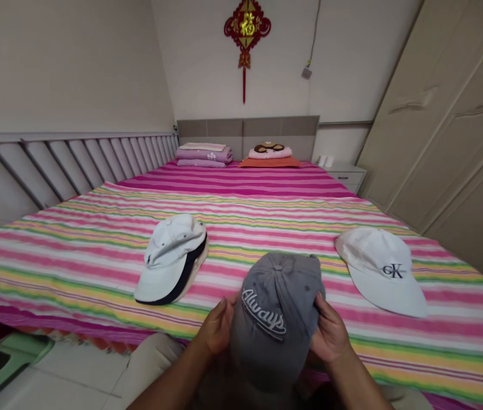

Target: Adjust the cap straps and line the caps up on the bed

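Observation:
A grey baseball cap [286, 296] with white "Always" lettering is held up at the bed's near edge, its brim pointing down toward me. My left hand [219, 326] grips the cap's left side, with part of the fingers hidden behind it. On the opposite side, my right hand [330, 330] has its thumb on the outside and the other fingers curled under the rim. To the left lies a stack of caps with a white cap [173, 245] on top and dark and beige brims beneath. Off to the right rests a white CK cap [378, 265].
The striped bedspread [267, 213] covers the bed. Folded purple bedding [205, 155] and a pink pillow stack [270, 152] sit by the headboard [279, 128]. A slatted rail [62, 168] runs along the left; a nightstand [346, 173] stands back right. A green stool [15, 356] is lower left.

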A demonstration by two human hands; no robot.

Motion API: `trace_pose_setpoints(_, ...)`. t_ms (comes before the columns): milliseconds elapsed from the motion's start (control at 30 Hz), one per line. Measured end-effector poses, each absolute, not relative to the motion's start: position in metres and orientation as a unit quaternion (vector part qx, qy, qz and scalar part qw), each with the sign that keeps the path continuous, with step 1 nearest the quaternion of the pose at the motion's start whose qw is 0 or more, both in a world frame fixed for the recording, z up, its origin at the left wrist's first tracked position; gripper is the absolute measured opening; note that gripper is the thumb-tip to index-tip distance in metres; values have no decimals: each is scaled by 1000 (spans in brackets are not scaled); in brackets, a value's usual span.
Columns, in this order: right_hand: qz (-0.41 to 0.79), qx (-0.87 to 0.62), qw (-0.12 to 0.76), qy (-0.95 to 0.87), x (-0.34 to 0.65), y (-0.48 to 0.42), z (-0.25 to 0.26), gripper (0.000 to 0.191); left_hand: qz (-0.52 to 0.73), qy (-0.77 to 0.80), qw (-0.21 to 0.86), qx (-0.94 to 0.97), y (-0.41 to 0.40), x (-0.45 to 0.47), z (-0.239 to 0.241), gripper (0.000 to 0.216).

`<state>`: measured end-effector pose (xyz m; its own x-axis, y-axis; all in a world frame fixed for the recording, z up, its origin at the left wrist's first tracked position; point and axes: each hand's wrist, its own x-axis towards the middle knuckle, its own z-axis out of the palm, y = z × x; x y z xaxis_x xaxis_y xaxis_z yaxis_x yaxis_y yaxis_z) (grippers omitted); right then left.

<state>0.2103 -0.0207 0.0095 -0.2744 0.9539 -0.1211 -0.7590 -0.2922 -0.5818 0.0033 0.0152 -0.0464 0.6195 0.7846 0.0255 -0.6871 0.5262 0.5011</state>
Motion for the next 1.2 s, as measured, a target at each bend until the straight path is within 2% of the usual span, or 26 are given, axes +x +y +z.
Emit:
trace_pose_setpoints(200,736,-264,578,-234,215,-27,9,16,371,77,887,264,35,11,-30,40)
trace_pose_setpoints(433,718,-284,573,-277,217,-29,2,20,320,86,914,235,37,10,-28,29)
trace_pose_setpoints(733,688,-293,608,-267,222,-31,-5,22,366,131,892,231,32,2,-3,38)
trace_pose_setpoints(933,694,-305,598,-261,222,-34,-9,25,361,85,881,292,25,2,3,42)
trace_pose_setpoints(1100,704,-306,586,-261,220,-37,-5,26,342,84,880,319,23,-1,6,32)
trace_pose_setpoints(1200,704,-300,574,-292,221,-39,0,35,353,117,876,306,22,-1,9,26)
